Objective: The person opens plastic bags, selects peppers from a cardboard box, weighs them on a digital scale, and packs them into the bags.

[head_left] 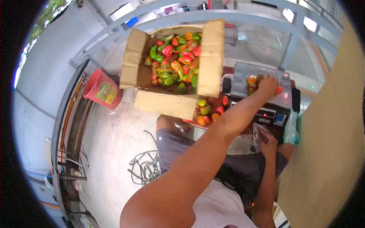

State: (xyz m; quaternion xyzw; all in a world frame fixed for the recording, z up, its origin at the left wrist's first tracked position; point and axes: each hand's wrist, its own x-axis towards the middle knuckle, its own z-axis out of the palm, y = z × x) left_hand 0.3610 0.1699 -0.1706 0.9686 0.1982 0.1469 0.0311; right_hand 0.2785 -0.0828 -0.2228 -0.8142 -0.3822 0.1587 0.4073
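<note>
My left hand (268,86) reaches over the metal top of a digital scale (242,72), its fingers curled down around a red pepper (278,90) that partly shows beside it. An orange and green pepper (251,84) lies on the scale to the left of this hand, with a darker one partly hidden by the fingers. Below the scale's lit display, my right hand (268,143) is closed on a clear plastic bag (257,133) near my lap. Left of the scale stands an open cardboard box (131,60) of red, green and orange peppers.
More peppers (204,110) lie on a dark red surface beneath the box flap. A pink bucket (102,89) with a label is at the left. Coiled cable (144,167) lies on the floor. Grey railings (171,17) run behind, and a tan panel (327,144) rises at the right.
</note>
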